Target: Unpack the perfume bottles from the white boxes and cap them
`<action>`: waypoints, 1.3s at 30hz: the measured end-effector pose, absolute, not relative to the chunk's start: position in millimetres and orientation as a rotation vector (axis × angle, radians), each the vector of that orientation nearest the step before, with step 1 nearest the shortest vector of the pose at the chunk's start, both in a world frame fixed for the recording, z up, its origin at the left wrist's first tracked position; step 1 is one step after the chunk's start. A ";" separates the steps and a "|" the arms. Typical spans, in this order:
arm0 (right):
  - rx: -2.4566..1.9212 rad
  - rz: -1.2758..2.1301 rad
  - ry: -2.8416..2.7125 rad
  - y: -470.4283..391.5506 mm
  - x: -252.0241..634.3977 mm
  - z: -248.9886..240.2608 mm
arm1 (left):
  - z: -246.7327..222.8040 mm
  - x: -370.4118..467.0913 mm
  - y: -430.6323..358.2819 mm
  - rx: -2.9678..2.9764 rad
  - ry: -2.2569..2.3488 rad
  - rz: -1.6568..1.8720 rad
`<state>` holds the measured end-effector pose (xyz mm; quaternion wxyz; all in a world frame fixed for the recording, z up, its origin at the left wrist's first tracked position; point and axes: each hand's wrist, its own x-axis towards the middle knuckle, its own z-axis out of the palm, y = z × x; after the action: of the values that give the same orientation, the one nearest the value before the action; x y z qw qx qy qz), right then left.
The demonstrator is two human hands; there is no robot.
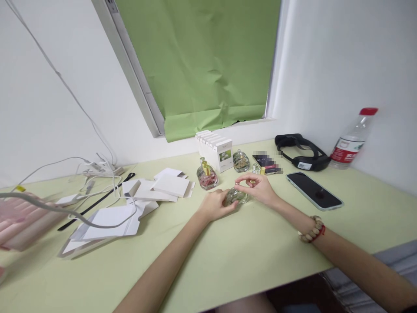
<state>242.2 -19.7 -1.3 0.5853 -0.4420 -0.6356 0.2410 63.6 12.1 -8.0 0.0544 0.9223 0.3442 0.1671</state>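
Observation:
A small clear glass bottle with greenish contents stands on the table in front of me. My left hand wraps round its left side, the thumb along the near face. Thumb and index finger of my right hand pinch together at the bottle's neck; what lies between them is too small to make out. Behind my left hand stands a glass bottle with pink contents and a gold-coloured top. Another rounded glass bottle stands farther back. Just behind my right hand, a clear cap shows in part.
White boxes stand in a row by the window. Flattened white cartons, cables and a power strip lie left. To the right are a phone, another dark phone, a black headset and a water bottle.

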 end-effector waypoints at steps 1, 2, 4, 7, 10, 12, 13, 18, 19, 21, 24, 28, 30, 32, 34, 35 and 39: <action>-1.030 0.578 -1.475 -19.3 242.1 -1.9 | -8.0 63.7 12.2 2.804 1.040 0.510; -1.028 0.594 -1.468 -18.9 241.8 -2.6 | -8.0 63.8 12.3 2.809 1.035 0.512; -1.017 0.618 -1.461 -18.3 241.3 -3.8 | -8.1 63.8 12.5 2.819 1.030 0.515; -1.001 0.674 -1.449 -18.3 240.8 -4.5 | -8.9 63.5 13.0 2.819 1.033 0.530; -0.979 0.814 -1.374 -19.0 240.7 -3.8 | -9.4 63.0 13.1 2.814 1.023 0.548; -0.957 0.899 -1.309 -19.1 240.7 -3.5 | -9.3 62.8 12.8 2.814 1.022 0.544; -0.952 0.928 -1.281 -18.9 240.8 -3.4 | -9.1 62.7 12.6 2.814 1.025 0.539; -0.988 1.008 -1.220 -19.0 240.8 -2.7 | -7.8 63.0 11.7 2.805 1.033 0.523; -0.992 1.005 -1.227 -19.4 240.9 -2.1 | -7.5 63.1 11.6 2.805 1.033 0.519; -1.004 0.977 -1.257 -20.2 241.1 -0.6 | -6.8 63.3 11.3 2.813 1.033 0.505; -1.014 0.932 -1.294 -21.1 241.3 1.3 | -5.5 63.1 10.5 2.828 1.033 0.484; -1.005 0.944 -1.292 -21.2 241.4 1.7 | -4.4 62.0 8.7 2.788 0.964 0.505; -0.996 0.954 -1.292 -20.9 241.4 1.0 | -4.9 61.5 8.2 2.779 0.933 0.528; -0.993 0.953 -1.293 -20.5 241.4 -0.1 | -5.8 61.5 8.2 2.801 0.941 0.540; -1.002 0.942 -1.299 -20.0 241.4 -1.4 | -6.4 61.8 8.5 2.825 0.969 0.532; -1.007 0.935 -1.305 -19.7 241.3 -2.0 | -6.6 61.9 8.7 2.830 0.981 0.525; -1.019 0.902 -1.344 -19.0 241.4 -3.4 | -6.8 62.0 10.0 2.832 0.985 0.495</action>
<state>241.4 -19.0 -3.4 0.5767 -0.4352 -0.5742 0.3852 62.0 10.0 -6.8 0.0513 0.9307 0.3236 0.1628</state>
